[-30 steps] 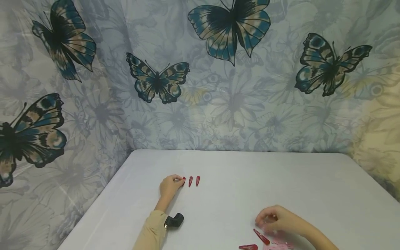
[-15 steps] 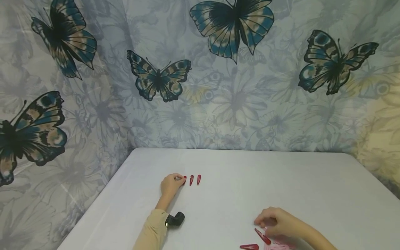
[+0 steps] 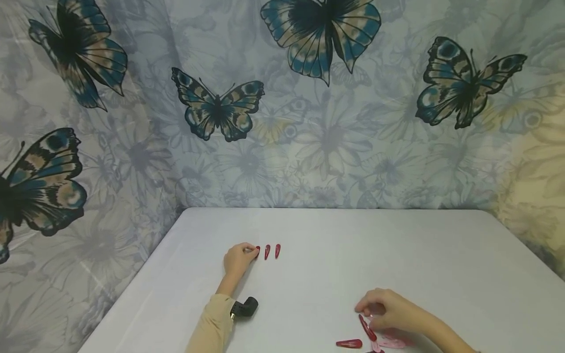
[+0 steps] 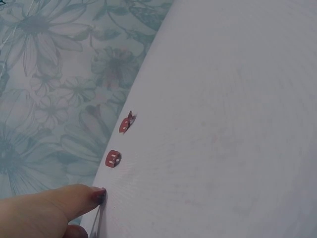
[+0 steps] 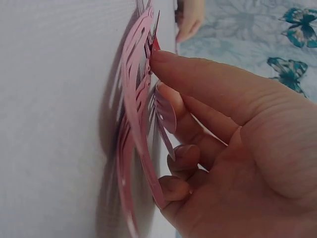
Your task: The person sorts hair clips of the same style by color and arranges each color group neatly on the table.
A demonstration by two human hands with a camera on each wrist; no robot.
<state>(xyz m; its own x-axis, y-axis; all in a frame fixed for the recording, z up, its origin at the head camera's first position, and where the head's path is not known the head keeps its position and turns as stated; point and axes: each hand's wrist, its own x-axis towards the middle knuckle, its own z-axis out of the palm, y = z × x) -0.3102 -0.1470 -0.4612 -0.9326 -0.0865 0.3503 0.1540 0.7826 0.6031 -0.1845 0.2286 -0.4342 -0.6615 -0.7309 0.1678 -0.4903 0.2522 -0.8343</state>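
My left hand (image 3: 237, 262) pinches a red snap hair clip (image 3: 258, 252) on the white table; its fingertips hide most of the clip. To its right, two more red hair clips (image 3: 267, 252) (image 3: 277, 251) lie upright in a row. At the front right, my right hand (image 3: 397, 311) has thumb and fingers around a slanted red hair clip (image 3: 367, 327). In the right wrist view the thumb presses that clip's red edge (image 5: 155, 43), with the index fingertip partly hidden. Pink snap hair clips (image 5: 131, 94) lie piled beneath this hand.
Another red hair clip (image 3: 349, 343) lies sideways left of the pile. The white table (image 3: 309, 294) reaches back to a butterfly-and-flower cloth (image 3: 331, 162). A black camera mount (image 3: 245, 307) sits on the left wrist.
The head view has shifted slightly. By my right hand, the slanted red clip has turned a little more upright and the pink clips have shifted. My left hand stays on its clip.
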